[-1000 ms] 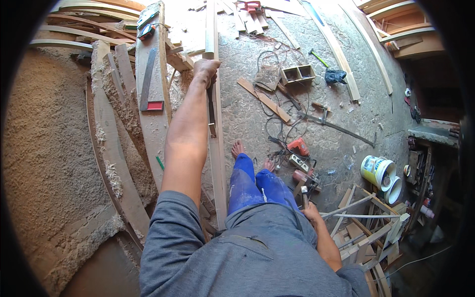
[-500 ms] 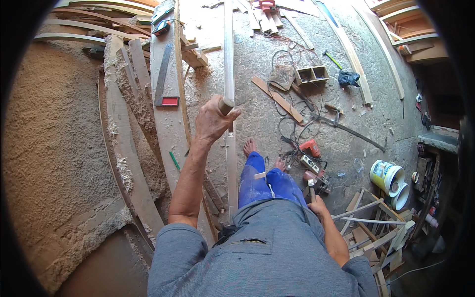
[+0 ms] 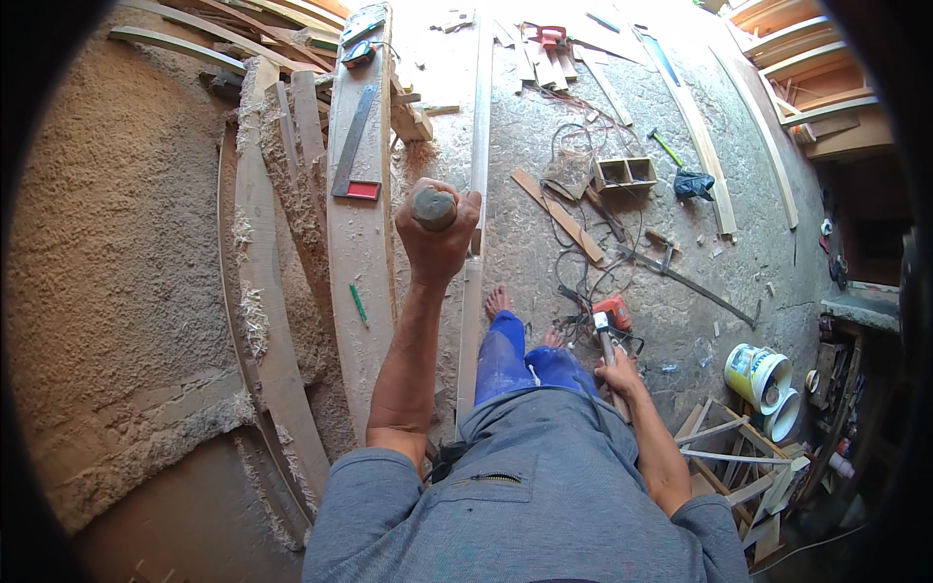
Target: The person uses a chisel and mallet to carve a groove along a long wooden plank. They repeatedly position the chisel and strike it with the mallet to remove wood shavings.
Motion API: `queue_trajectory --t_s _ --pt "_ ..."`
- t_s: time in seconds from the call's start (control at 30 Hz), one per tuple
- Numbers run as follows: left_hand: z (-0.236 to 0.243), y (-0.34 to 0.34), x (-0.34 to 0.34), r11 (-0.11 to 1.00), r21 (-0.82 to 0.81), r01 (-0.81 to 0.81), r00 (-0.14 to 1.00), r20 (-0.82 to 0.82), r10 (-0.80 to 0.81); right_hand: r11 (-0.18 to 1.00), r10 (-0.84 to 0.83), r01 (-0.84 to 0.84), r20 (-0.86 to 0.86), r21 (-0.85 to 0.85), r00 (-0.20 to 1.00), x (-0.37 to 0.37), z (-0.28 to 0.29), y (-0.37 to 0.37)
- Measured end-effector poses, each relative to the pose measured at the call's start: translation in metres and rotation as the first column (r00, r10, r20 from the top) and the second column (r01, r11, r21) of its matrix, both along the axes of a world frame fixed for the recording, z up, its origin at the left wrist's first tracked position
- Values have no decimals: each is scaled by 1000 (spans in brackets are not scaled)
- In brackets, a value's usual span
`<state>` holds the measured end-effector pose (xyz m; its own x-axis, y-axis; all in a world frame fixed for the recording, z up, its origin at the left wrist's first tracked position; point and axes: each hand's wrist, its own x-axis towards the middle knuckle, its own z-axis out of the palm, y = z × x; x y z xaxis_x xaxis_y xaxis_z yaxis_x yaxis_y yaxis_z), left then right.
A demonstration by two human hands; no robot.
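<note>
Left grip (image 3: 441,243): closed round our handle (image 3: 434,207)
Right grip (image 3: 619,373): closed round our hammer (image 3: 604,339)
Handle: we should hit it square

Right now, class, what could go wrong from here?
The left hand grips a round-ended handle, so a stray blow from the hammer in the right hand might strike it. The feet are bare, so a dropped tool could injure them. Loose cords on the floor might trip someone.

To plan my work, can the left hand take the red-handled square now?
Probably not: the left hand grips a handle, although the red-handled square lies nearby, uncovered on the board.
</note>
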<state>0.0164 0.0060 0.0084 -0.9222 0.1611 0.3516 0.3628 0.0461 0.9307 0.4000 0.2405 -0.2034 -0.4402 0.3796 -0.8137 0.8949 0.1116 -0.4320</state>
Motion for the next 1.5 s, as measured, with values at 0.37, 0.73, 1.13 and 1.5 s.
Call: queue_trajectory --t_s 0.37,0.73,1.13,1.5 --pt "-8 7 -5 999 30 22 991 130 -25 998 45 -41 78 -49 996 -2 23 -16" --pt "-14 27 -18 986 -150 78 996 57 -70 991 -9 -48 -418 -127 909 -103 164 -22" --pt "-27 17 -11 1000 12 22 999 -47 -22 624 779 -302 -544 721 312 -272 336 -69" --pt "-26 0 12 988 -152 -23 999 -27 20 901 416 139 -909 411 -4 -268 450 -64"
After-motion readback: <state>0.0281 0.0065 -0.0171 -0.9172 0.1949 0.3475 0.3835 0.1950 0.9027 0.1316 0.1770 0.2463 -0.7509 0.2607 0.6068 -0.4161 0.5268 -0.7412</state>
